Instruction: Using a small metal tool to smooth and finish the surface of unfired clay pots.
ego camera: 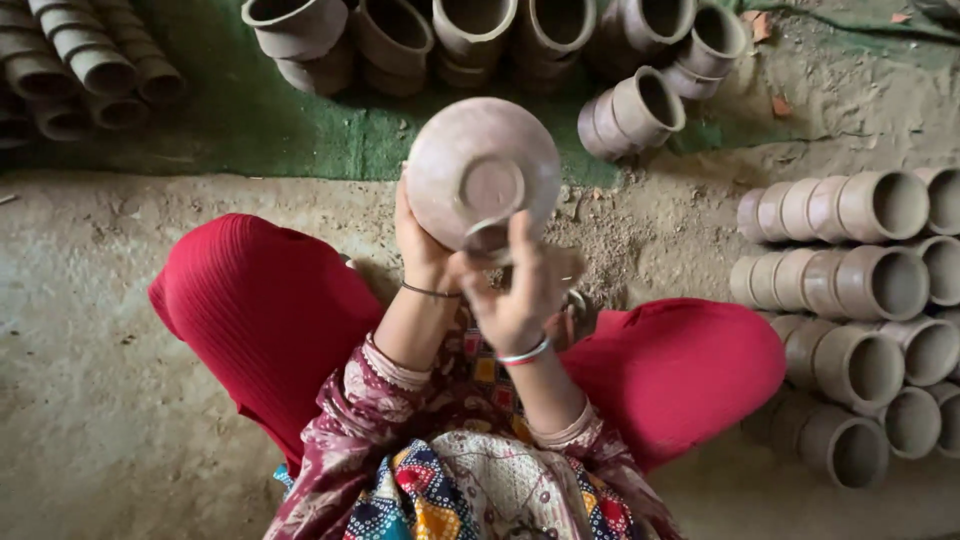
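Both hands hold the clay bowl (482,172) (base facing the camera).

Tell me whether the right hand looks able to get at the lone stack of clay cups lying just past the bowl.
Probably not right now: the right hand is busy on the base of the clay bowl, though the ground toward the cup stack looks open.

1. We see no packages, labels, signs or screens anywhere around the clay bowl (482,172) held up at the middle of the view.
2. Above it, to its right and to its upper left, we find only plain, unmarked surfaces, with no printed wrapping, tag or display.
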